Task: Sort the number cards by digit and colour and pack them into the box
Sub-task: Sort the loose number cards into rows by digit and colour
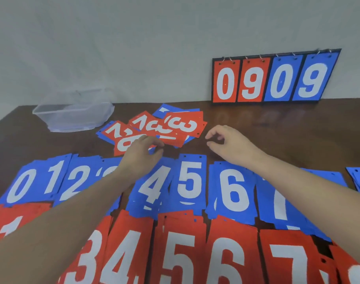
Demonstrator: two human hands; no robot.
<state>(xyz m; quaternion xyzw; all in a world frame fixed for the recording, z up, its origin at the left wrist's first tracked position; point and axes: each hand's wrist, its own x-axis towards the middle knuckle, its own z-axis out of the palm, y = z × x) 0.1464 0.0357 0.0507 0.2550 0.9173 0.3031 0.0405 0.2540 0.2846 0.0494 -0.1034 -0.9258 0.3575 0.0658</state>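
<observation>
The number cards lie in three groups in the head view: a loose mixed pile of cards (154,128) at about 12 o'clock from the hands, a row of blue stacks (189,181) sorted from 0 to 7 below it, and a row of red stacks (175,253) nearest to the person. The left hand (141,154) rests on the near edge of the pile and seems to pinch a red card there. The right hand (226,143) hovers just beside the pile at 3 o'clock, its fingers loosely curled and holding nothing.

To do this step well, I think one card should be lifted at a time and its digit read before it is placed.

The clear plastic box (72,111) stands at 10 o'clock, apart from the pile. The scoreboard (275,76) leans on the wall at 1 o'clock. Bare surface (277,128) is open to the right of the pile.
</observation>
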